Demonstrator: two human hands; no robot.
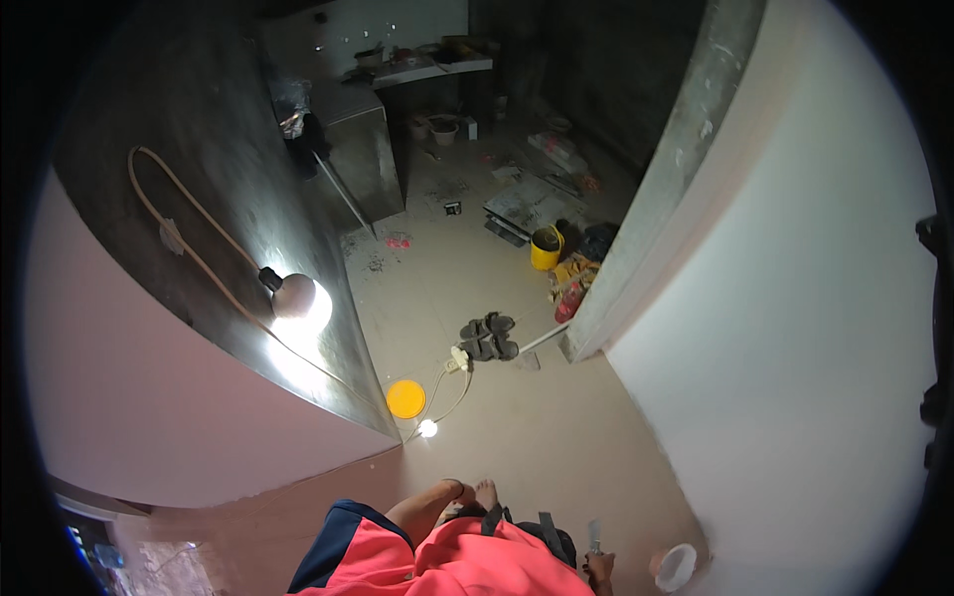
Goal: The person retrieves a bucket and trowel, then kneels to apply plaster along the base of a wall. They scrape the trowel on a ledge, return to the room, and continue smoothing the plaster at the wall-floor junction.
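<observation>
At the lower right my right hand (600, 568) is closed round a metal scraper (594, 536) with its flat blade upward. A white bowl (674, 568) is beside it, near the right wall. My left hand is not visible. My bare feet and bright pink clothing show at the bottom. Ahead, a yellow disc (405, 398) lies by the wall corner, beside cords, a small light (428, 428) and a pale socket block (457, 360). A pair of dark sandals (489, 338) lies just beyond.
A lit bulb (303, 298) hangs on the dark left wall. Through the opening stand a counter (427, 68), a leaning pole (341, 194), a yellow bucket (547, 248) and scattered clutter. A concrete edge (656, 209) and white wall (785, 348) bound the right.
</observation>
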